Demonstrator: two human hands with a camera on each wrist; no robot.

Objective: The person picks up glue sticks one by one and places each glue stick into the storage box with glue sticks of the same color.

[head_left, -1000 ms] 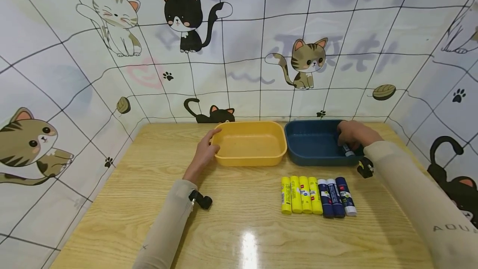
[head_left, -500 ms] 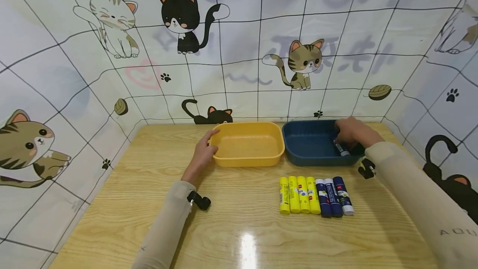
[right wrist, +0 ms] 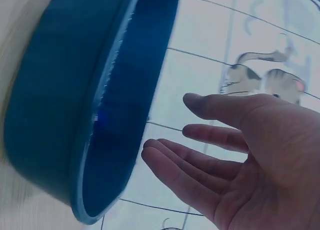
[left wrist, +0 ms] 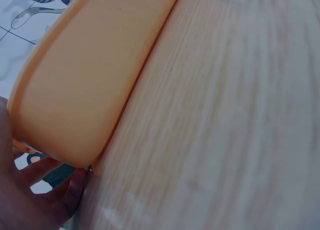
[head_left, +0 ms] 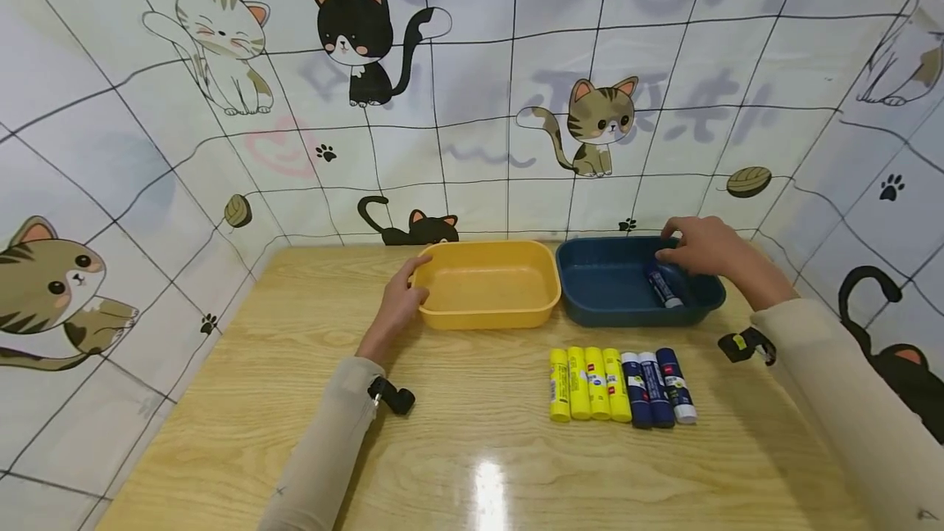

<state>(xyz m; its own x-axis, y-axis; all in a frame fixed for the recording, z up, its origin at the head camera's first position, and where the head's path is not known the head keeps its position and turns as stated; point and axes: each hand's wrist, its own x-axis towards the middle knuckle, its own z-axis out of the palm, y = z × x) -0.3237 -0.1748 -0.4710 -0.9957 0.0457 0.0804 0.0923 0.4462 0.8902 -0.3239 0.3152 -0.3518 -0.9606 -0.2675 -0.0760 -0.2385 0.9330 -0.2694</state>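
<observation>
My left hand holds the left end of a yellow plastic basket, with fingers at its rim and outer wall. In the left wrist view, the fingers of this hand bend against the basket's end. My right hand is over the right side of a dark blue basket, its fingers spread and holding nothing. Below it, a blue glue stick with a white end lies slanted on the blue basket's floor. The right wrist view shows the right hand beside the blue basket's rim.
In front of the blue basket lies a row of glue sticks: several yellow ones, then three dark blue ones. Both baskets stand side by side at the back of the wooden table, close to a cat-printed wall covering.
My right hand has let go of the blue glue stick inside the blue basket and risen, its fingers spreading. The left hand stays at the yellow basket.
</observation>
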